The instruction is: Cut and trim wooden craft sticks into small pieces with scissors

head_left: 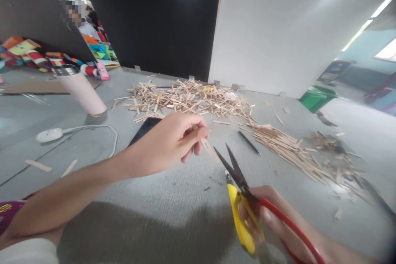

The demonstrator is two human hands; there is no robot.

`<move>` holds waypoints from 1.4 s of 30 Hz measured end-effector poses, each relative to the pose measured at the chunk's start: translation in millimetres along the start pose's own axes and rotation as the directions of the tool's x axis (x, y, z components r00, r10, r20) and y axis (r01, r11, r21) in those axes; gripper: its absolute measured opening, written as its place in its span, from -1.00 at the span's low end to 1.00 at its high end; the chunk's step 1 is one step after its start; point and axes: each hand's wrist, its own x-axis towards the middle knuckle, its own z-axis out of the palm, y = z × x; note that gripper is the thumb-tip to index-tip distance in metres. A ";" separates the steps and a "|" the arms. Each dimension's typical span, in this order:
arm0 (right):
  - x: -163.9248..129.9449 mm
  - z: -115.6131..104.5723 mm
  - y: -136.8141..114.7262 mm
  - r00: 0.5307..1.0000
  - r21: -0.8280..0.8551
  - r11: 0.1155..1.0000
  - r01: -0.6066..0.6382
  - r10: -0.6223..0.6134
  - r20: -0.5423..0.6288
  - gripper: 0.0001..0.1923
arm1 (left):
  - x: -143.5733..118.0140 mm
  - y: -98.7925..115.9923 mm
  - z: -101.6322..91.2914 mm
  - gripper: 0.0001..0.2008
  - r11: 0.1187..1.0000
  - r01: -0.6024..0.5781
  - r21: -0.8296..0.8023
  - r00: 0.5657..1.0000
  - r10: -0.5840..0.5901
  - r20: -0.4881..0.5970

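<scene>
My left hand (pixel 182 138) is closed, its thumb and fingers pinching one end of a flat wooden craft stick (pixel 210 151) above the table. The stick slants down to the right, its far end close to the scissor tips. My right hand (pixel 269 210) grips red-handled scissors (pixel 239 177), their blades parted and pointing up-left towards the stick. Just below and left of the scissors is a yellow utility knife (pixel 241 229); whether my fingers touch it I cannot tell. A black pen (pixel 249 143) lies beyond the blades.
A big heap of wooden pieces (pixel 185 101) lies at the back, with long sticks (pixel 287 148) bundled at right. A pink bottle (pixel 82 90), a white cabled device (pixel 49 135) and a dark flat object (pixel 144 130) are leftward. Behind stand panels (pixel 154 20) and a green bin (pixel 315 98).
</scene>
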 end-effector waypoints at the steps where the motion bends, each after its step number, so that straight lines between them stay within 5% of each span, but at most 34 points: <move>1: -3.8 2.4 0.0 0.995 0.088 0.993 -0.074 0.068 0.075 -0.42 | -1.4 0.2 1.2 -0.64 1.000 -0.009 0.015 1.000 0.009 0.001; 3: -11.0 4.9 2.2 0.976 0.168 0.971 -0.168 0.140 0.166 -0.57 | -4.5 0.6 3.5 -0.62 0.998 -0.025 0.057 1.000 0.025 0.006; 9: -26.8 8.9 21.0 0.990 0.250 0.964 -0.087 0.056 0.132 -0.72 | -14.4 0.9 8.6 -0.64 0.997 -0.020 0.081 0.998 0.015 0.062; 14: -25.2 12.5 19.8 0.988 0.247 0.967 -0.063 0.024 0.156 -0.63 | -17.8 0.9 9.2 -0.61 0.996 -0.015 0.090 0.997 0.007 0.079; 20: -26.3 13.7 8.4 0.976 0.145 0.966 -0.213 0.204 0.070 -0.53 | -17.5 5.0 9.6 -0.66 0.992 -0.027 0.121 0.993 0.013 0.114; 34: -26.2 10.9 19.6 0.946 0.076 0.947 -0.314 0.304 0.115 -0.49 | -16.6 4.5 9.6 -0.68 0.997 0.003 0.077 0.991 -0.013 0.135; 42: -4.6 13.0 -1.6 0.936 0.035 0.959 -0.283 0.268 0.227 -0.37 | -13.0 4.7 8.8 -0.72 1.000 -0.004 0.022 0.992 0.001 0.130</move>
